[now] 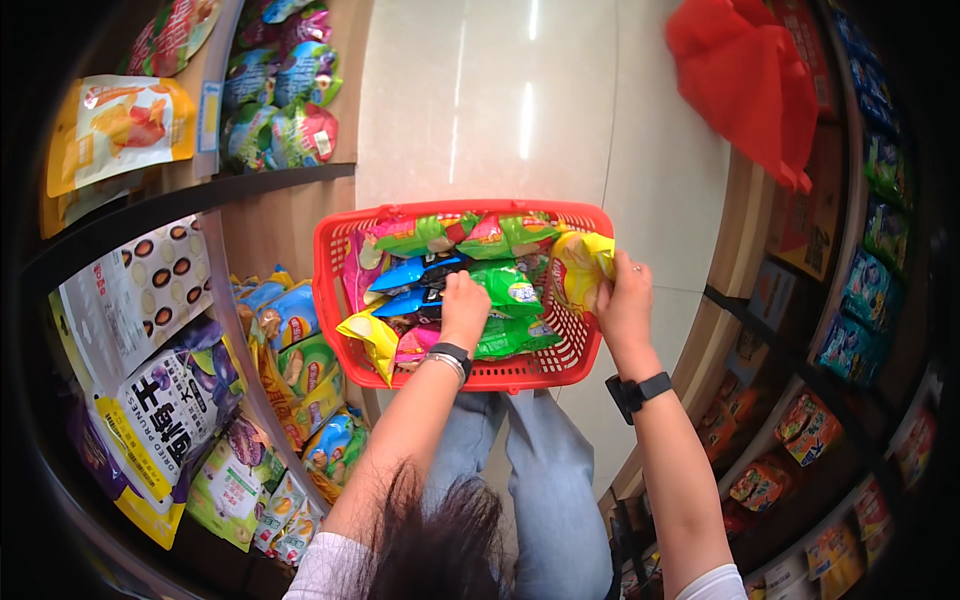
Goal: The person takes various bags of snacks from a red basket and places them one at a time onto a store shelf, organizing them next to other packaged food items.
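Note:
A red plastic shopping basket [330, 262] full of snack bags lies before me, above my knees. My right hand [626, 300] grips a yellow snack bag [577, 270] at the basket's right end. My left hand [463, 307] reaches down among the bags near the middle, beside a blue and black bag [412, 271] and a green bag [506, 287]; its fingertips are partly hidden, so I cannot tell whether it holds one. Another green bag [514, 335] lies nearer me. A yellow bag [373, 341] stands at the near left corner, and green and pink bags [420, 235] line the far side.
Shelves at the left hold dried fruit pouches [169, 420] and nut bags [300, 315]. At the right are shelves with packaged snacks [862, 292] and cardboard boxes [810, 217]. Red cloth or plastic [742, 82] hangs at the upper right. Tiled floor [487, 97] runs between the shelves.

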The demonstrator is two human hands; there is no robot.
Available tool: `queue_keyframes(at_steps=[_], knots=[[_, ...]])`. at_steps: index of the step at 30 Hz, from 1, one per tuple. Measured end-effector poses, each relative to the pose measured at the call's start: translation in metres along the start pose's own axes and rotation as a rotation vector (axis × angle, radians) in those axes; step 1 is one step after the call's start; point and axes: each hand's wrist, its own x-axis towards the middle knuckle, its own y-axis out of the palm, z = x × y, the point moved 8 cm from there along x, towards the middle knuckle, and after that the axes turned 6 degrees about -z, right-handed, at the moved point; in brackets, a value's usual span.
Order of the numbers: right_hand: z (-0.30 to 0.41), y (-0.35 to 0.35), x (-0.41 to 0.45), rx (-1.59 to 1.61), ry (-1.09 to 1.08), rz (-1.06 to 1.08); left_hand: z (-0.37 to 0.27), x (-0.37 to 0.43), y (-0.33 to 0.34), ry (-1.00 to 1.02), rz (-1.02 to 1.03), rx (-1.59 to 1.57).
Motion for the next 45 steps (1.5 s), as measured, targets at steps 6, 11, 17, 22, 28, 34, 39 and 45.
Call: queue_keyframes(at_steps=[6,11,17,22,28,34,39,45], knots=[[0.000,0.051,-0.008,-0.139,0.079,0.052,0.019,-0.007,0.000,-0.004,-0.038,-0.046],[-0.026,0.100,-0.008,-0.581,-0.017,0.067,0.002,-0.009,-0.022,0.063,-0.069,-0.105],[0.002,0.063,-0.003,-0.746,-0.049,0.068,-0.009,-0.040,-0.075,-0.001,0.030,-0.200],[0.036,-0.028,-0.056,-0.369,0.104,0.096,0.002,-0.102,-0.153,-0.167,0.008,-0.435],[0.074,-0.178,-0.139,0.042,0.236,0.123,0.041,-0.179,-0.291,-0.502,-0.123,-0.996],[0.198,-0.321,-0.169,0.363,-0.049,0.123,0.084,-0.273,-0.430,-0.668,-0.432,-1.316],[0.310,-0.417,-0.183,0.400,-0.355,0.305,0.082,-0.338,-0.561,-0.544,-0.605,-1.344],[0.500,-0.583,-0.241,0.755,-0.968,0.252,0.095,-0.475,-0.767,-0.506,-0.956,-1.237]])
